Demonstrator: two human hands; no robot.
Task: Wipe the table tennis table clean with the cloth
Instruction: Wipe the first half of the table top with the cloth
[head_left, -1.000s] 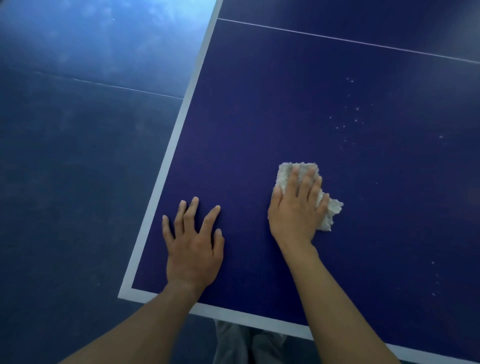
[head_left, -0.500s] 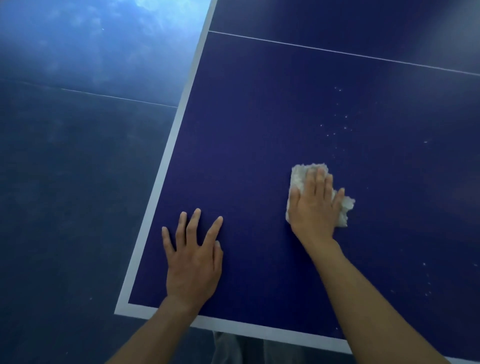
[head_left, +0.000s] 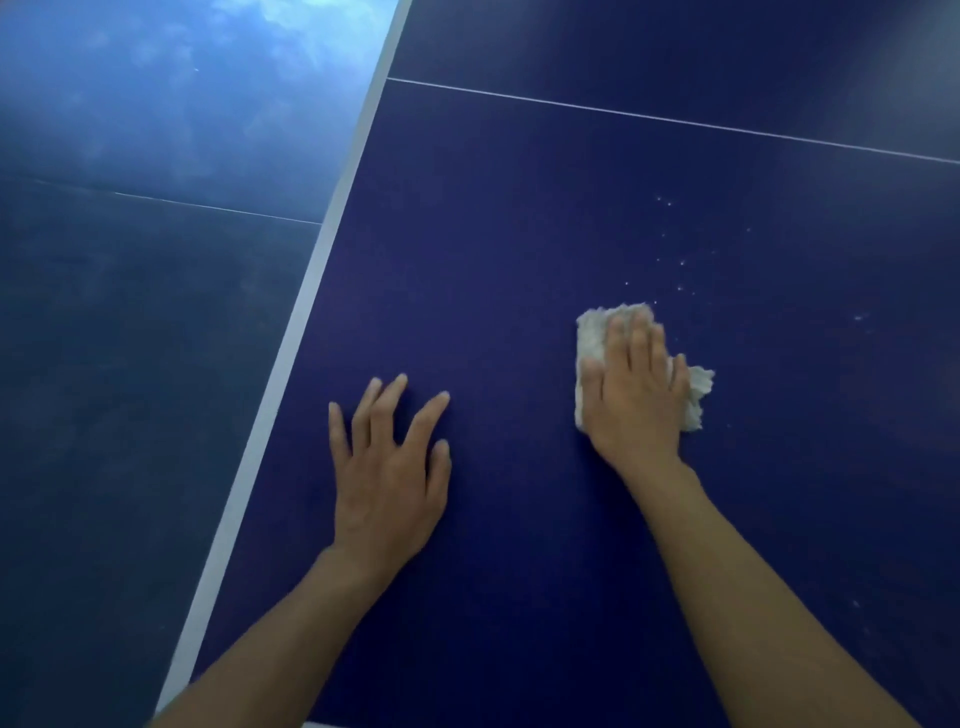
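From the head camera we look down on the dark blue table tennis bench (head_left: 519, 234). Its white edge line (head_left: 291, 374) runs diagonally from the lower left up to the top middle, and a thin white centre line (head_left: 675, 120) crosses the far part.

Our right grip (head_left: 631, 400) lies palm down on the pale, crumpled cloth (head_left: 589, 343). Its fingers are straight and held close together, pressing the cloth flat rather than curling round it, and the fingertips look a little blurred. The cloth sits on the bench to the right of the middle, well in from the edge line. Most of it is hidden under the palm. What shows suggests that its long axis runs away from us, roughly along the fingers, with the far end pointing toward the centre line. A strip shows on the thumb side, and a ragged corner sticks out beside the little finger.

A scatter of white specks (head_left: 670, 260) lies just beyond the cloth and to its right.

Our left grip (head_left: 387, 483) rests flat on the bare bench with its fingers spread wide, holding nothing. It lies between the edge line and the cloth, apart from both.

To the left of the bench is blue floor (head_left: 130, 364), with a bright reflection near the top.
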